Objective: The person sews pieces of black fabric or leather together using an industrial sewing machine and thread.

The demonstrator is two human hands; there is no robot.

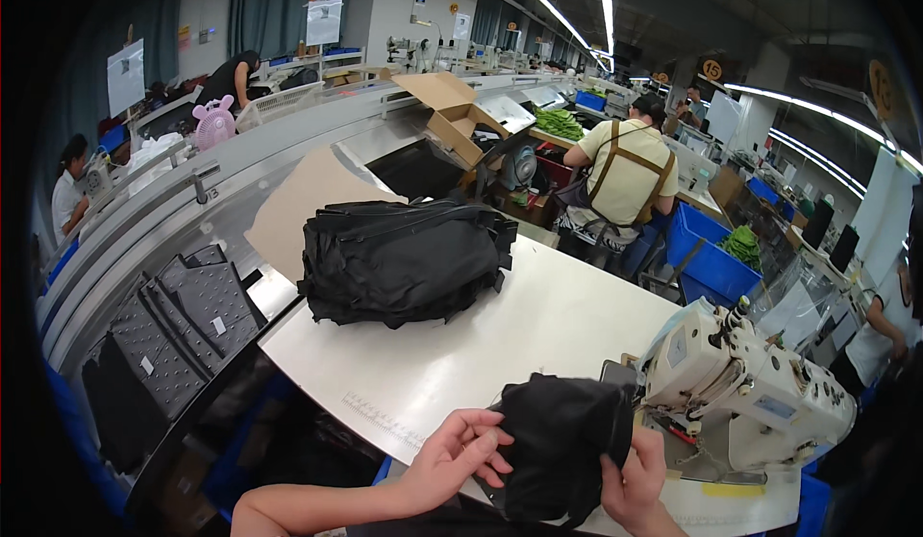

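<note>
A black sewn fabric piece [562, 441], shaped like a small pouch, is held up over the front edge of the white table. At its right side my right hand [639, 484] grips the edge, thumb in front and the other fingers partly hidden behind. My left hand [452, 460] is at the left edge, its bent fingertips closed against the cloth; the exact pinch is hard to make out. Just to the right stands a white sewing machine [740, 388]. Farther back on the white table [433, 354] lies a thick stack of black fabric pieces [404, 258].
Brown paper [312, 205] lies under the stack's far side. Dark panels [187, 316] lie left of the table. An open cardboard box [452, 109] stands beyond. Ahead, a person in a yellow shirt [620, 172] sits near a blue bin [707, 253] with green pieces.
</note>
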